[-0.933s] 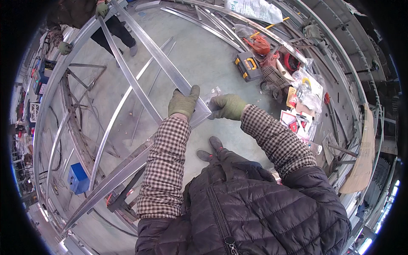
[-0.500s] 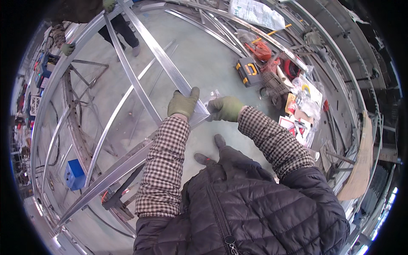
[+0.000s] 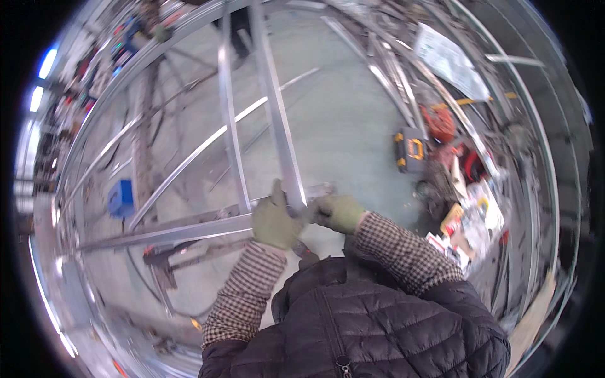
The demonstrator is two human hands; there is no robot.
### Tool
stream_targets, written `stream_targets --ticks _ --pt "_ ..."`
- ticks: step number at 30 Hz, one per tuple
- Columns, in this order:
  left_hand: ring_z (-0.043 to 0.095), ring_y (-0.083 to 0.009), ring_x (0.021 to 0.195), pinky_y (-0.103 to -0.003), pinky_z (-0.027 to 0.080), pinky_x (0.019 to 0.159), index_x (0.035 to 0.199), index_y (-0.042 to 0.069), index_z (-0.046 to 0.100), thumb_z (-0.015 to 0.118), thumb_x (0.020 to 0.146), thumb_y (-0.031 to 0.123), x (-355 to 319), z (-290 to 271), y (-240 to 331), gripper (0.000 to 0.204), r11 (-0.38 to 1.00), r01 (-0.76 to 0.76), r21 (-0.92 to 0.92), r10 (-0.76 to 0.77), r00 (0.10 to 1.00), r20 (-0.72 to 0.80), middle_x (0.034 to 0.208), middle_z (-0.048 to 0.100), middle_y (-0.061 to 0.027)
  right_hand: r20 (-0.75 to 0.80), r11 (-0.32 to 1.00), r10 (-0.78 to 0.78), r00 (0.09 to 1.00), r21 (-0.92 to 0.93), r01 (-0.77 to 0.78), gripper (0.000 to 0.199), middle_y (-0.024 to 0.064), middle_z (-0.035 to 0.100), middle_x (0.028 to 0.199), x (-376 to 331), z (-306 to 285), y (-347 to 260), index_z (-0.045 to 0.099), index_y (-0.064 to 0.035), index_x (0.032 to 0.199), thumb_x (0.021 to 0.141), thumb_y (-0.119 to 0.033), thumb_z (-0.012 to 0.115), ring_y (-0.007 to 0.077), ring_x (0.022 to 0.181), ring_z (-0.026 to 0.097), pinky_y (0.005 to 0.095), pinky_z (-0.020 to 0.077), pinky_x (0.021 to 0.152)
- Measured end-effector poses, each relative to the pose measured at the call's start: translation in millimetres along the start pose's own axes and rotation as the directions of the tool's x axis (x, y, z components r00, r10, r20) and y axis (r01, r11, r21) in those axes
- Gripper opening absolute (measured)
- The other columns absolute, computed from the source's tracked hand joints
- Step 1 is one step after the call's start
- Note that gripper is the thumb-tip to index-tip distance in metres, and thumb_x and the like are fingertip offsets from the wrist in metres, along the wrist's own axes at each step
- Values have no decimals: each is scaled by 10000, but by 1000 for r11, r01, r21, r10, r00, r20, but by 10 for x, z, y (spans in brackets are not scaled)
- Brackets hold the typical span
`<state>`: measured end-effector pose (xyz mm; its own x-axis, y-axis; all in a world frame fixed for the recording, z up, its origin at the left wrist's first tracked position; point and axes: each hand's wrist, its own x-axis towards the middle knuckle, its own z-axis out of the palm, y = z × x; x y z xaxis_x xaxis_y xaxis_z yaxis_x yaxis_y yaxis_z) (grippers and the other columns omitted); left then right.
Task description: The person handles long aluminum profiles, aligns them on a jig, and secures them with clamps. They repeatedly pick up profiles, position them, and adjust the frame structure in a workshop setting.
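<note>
Grey concrete floor [image 3: 353,126], smooth. On it, right side: yellow-and-black tool case [image 3: 409,150], orange power tool [image 3: 439,122], heap of small packages [image 3: 471,220]. Left: blue box [image 3: 121,197]. Loose metal strips [image 3: 252,145] lie flat, mid-floor.

You got bright, even daylight here; glare flared off the metal rails [image 3: 277,126] and blew out the left rim; heavy fisheye bent every straight edge; motion blur smeared most of it, especially the far clutter.
</note>
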<state>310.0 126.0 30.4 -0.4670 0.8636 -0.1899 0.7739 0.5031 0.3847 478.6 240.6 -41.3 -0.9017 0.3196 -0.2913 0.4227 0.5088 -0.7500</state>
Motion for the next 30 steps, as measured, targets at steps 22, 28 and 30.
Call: stream_targets --ticks 22,28,30 --pt "625 -333 1271 -542 301 1261 1546 -65 516 712 905 631 -224 624 -147 967 976 -111 190 168 933 -317 1242 712 -184 174 974 78 982 197 -112 387 132 790 1025 104 -133 181 681 -88 1322 937 -116 689 265 954 796 411 624 866" --pt "648 -368 1192 -546 371 1216 1445 -55 594 826 815 487 -196 582 -85 863 988 -104 118 140 920 -367 1200 715 -193 303 969 57 951 215 -126 366 120 792 1029 155 -233 178 676 -109 1351 991 -174 677 252 923 794 416 625 836" --pt "646 -400 1186 -567 431 1168 1378 -43 618 896 767 419 -183 588 -61 815 992 -103 75 125 912 -391 1161 715 -202 311 961 -81 947 277 -9 341 121 795 1042 185 -274 253 687 -110 1341 1016 -205 652 244 923 792 424 623 858"
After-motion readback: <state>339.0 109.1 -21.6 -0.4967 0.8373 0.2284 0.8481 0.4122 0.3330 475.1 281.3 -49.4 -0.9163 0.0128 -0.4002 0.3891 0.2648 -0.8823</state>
